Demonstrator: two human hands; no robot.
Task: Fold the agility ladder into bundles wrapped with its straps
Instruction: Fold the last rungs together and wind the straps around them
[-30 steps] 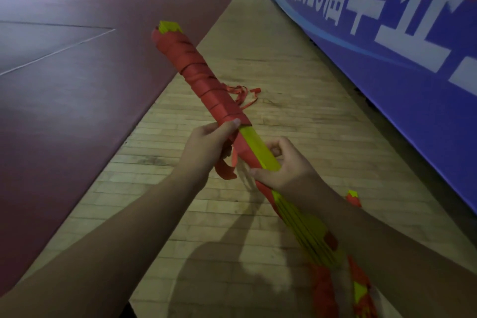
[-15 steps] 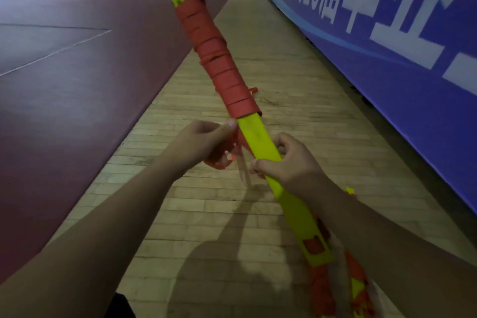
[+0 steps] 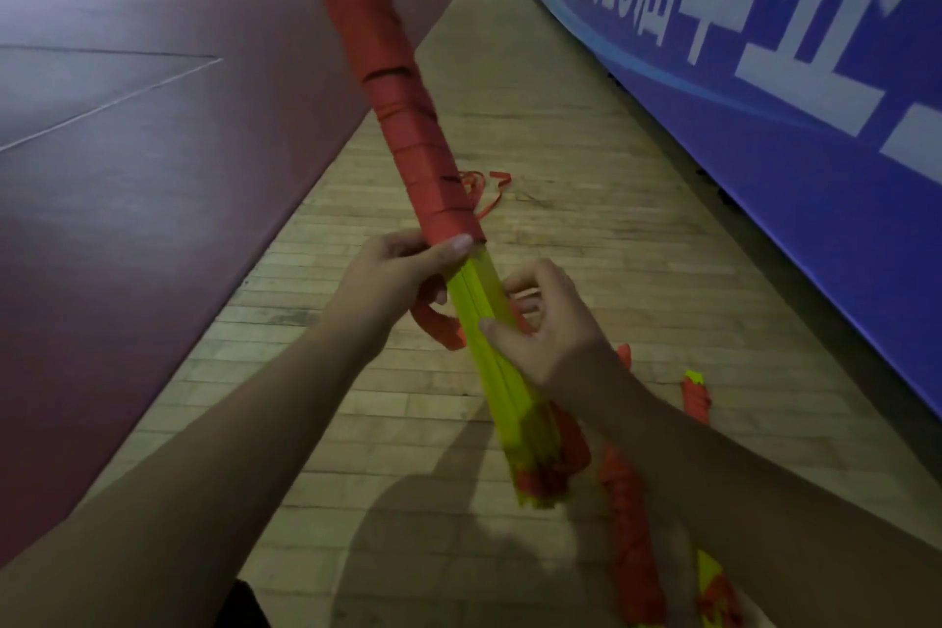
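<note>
Starting at the left, the maroon court [image 3: 153, 179] lay wide and open beside the strip of wooden floor [image 3: 535, 82] I stood over. My left hand [image 3: 392, 281] gripped the ladder bundle [image 3: 489, 357], held up off the floor and tilted away from me. Its fingers were curled round it and the thumb pressed on the lower edge of the red strap [image 3: 402, 107] wound over the upper half. A slack loop of strap [image 3: 438, 329] hung just below that hand. I judged the wrapping about half done; the next turn called for pulling that loop taut and laying it over the bare yellow rungs without loosening the edge under my thumb. My right hand [image 3: 550, 326] pinched the rungs lower down, thumb against curled fingers. Near my right forearm a wrapped bundle [image 3: 629, 541] lay on the wood, and another [image 3: 696, 395] beyond it. The blue banner [image 3: 764, 107] closed off the right side, so room to swing was leftward.
</note>
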